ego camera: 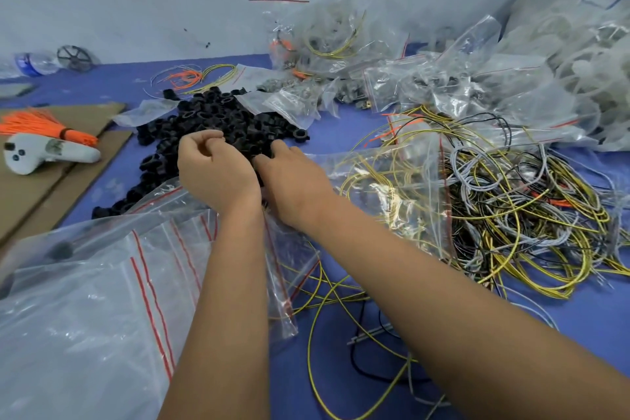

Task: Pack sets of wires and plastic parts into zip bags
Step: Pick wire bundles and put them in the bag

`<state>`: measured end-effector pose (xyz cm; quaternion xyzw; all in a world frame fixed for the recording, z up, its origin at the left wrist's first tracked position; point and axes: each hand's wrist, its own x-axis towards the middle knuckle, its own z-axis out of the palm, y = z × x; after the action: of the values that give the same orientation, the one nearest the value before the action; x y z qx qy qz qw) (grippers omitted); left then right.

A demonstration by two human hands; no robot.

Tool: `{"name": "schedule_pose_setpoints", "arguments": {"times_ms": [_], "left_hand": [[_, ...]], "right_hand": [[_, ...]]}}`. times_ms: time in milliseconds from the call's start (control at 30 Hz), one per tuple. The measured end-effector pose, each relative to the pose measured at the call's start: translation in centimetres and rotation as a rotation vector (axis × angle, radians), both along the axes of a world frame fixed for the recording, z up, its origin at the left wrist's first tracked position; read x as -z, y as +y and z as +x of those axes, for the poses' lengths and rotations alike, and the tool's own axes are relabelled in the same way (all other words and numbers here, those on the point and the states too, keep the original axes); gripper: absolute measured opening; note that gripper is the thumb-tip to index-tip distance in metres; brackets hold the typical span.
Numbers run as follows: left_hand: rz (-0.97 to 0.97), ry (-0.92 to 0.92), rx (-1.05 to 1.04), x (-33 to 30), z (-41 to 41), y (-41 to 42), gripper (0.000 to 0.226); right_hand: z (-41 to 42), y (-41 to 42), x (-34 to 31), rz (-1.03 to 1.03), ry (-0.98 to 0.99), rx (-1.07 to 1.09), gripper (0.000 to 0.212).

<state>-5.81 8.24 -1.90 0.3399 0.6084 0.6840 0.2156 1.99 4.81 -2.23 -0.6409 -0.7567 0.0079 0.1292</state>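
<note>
Both hands are over the pile of black plastic rings (211, 119) on the blue worktop (341, 133). The left hand (213, 167) has curled fingers, but I cannot tell if it holds a ring. The right hand (293, 177) reaches into the pile, fingers hidden. Empty zip bags (112, 266) lie just below the hands. The wires (494, 201) lie to the right, nearer the right hand.

Both bare forearms run from the near edge toward centre and converge, wrists nearly side by side. Left hand (214, 169): back facing the camera, fingers curled inward at the far end, fingertips bunched; can't tell whether it holds anything. Right hand (293, 177): just right of the left, palm down, fingers reaching far-left and bent downward, tips hidden from view.
</note>
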Motion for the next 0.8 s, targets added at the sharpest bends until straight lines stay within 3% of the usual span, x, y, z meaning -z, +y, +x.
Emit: {"name": "schedule_pose_setpoints", "arguments": {"times_ms": [267,533,667,733,800], "left_hand": [[-0.042,-0.040,0.015,0.0,0.3,-0.1,0.022],[0.025,-0.099,-0.002,-0.1,0.2,-0.2,0.024],[0.052,-0.105,-0.002,-0.2,0.2,-0.2,0.023],[0.051,-0.100,-0.001,-0.2,0.3,-0.3,0.022],[0.043,-0.091,0.005,-0.1,0.4,-0.3,0.022]], "right_hand": [[-0.2,0.8,-1.5,-0.237,0.010,0.031,0.025],[0.4,-1.4,-0.8,0.010,0.061,0.045,0.016],[1.3,-1.5,-1.1,0.117,-0.013,0.020,0.022],[1.3,-1.4,-1.1,0.055,-0.014,0.041,0.031],[1.0,-1.4,-1.1,-0.052,0.019,0.044,0.017]]}}
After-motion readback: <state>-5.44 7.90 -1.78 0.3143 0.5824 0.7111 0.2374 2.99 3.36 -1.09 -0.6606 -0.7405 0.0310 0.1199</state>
